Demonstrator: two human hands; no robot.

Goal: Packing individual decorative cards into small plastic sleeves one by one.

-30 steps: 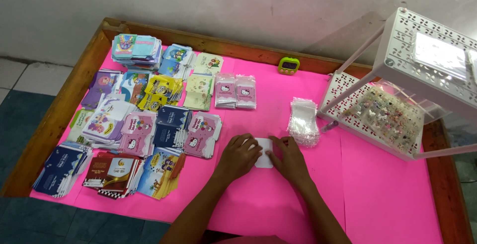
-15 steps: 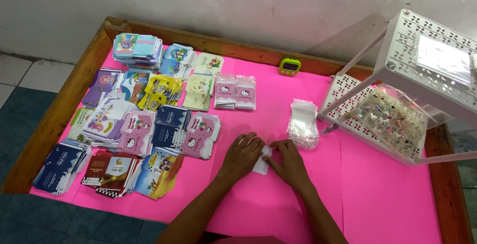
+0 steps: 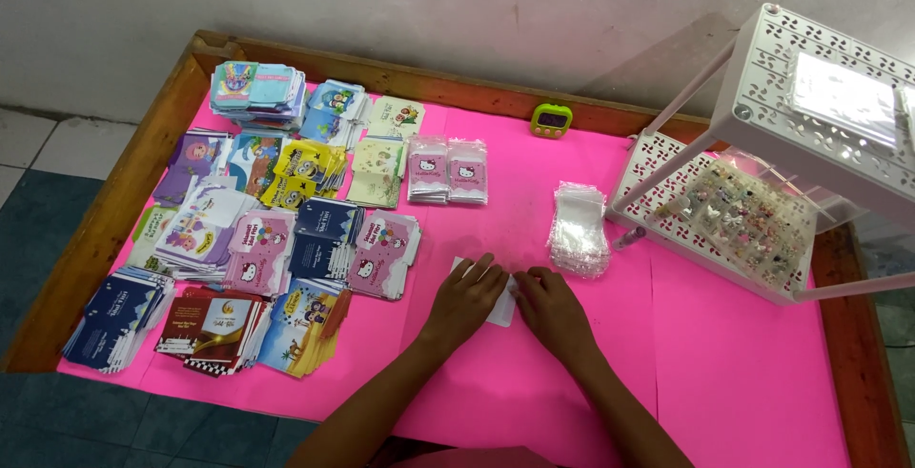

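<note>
A small white packet (image 3: 501, 302) lies flat on the pink sheet (image 3: 743, 373), near the front middle of the table, mostly covered by both hands. The left hand (image 3: 466, 298) presses on it with fingers spread and flat; the right hand (image 3: 551, 308) rests on its other end, fingers curled down onto it, pinning more than gripping. It looks like a flattening or sealing step on one piece. I'd judge the next move needs a firm hold on one edge so the piece doesn't slide. Just beyond sits a stack of clear plastic sleeves (image 3: 578, 230), left are piles of colourful card packets (image 3: 286, 230), right a white perforated rack (image 3: 762, 192).
</note>
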